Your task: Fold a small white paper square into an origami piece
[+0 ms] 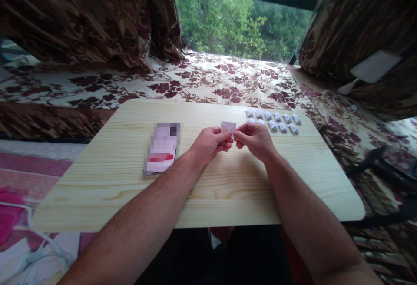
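Above the middle of the wooden table, a small piece of folded white paper shows creases across its face. My left hand pinches it at its lower edge, thumb on top. The fingers of my right hand are closed in a pinch at the paper's lower right corner. Behind my right hand stand two rows of small folded white paper pieces with pointed tops; the hand partly hides the front row.
A phone-like flat item, partly pixelated, lies left of my hands. A floral cloth covers the ledge behind the table, below a window. White cables hang at the lower left; a white lamp stands at the right.
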Tool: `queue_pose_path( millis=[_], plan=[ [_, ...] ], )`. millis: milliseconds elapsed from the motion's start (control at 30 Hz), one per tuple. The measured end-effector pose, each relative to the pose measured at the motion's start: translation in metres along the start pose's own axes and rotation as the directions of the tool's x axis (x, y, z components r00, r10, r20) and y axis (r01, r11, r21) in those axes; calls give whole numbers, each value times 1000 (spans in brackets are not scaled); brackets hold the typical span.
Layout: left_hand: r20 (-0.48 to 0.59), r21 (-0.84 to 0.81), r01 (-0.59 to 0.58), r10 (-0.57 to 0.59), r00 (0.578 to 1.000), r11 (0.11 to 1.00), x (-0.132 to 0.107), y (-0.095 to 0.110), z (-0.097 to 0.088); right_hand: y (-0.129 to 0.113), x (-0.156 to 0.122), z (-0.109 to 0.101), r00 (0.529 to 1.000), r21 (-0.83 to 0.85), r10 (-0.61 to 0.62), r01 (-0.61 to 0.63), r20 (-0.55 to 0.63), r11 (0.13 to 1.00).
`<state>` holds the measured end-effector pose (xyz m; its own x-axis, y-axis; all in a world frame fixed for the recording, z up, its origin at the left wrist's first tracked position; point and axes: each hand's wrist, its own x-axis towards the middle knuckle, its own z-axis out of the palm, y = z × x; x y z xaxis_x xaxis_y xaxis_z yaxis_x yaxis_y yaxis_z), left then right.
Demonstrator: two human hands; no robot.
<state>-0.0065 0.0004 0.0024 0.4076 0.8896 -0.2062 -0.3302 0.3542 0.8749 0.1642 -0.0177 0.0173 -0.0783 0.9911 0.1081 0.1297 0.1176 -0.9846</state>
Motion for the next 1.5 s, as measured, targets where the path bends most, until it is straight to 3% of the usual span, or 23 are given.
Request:
queue_pose_path(
  millis=[400,967,1167,1500],
  plan=[
    [-12,41,-45,45,999,998,0,-3,2,1,1,0,1000,-45,24,-23,9,999],
    [-53,358,-263,301,952,896,0,-6,5,5,1,2,999,-4,-15,15,-49,1000],
    [-60,470,-266,331,942,842,-4,-3,7,6,0,2,999,-5,-9,9,-53,1000],
    [-87,503,-272,361,928,820,-7,-1,11,2,-1,6,999,19,13,-12,-41,1000]
  ],
)
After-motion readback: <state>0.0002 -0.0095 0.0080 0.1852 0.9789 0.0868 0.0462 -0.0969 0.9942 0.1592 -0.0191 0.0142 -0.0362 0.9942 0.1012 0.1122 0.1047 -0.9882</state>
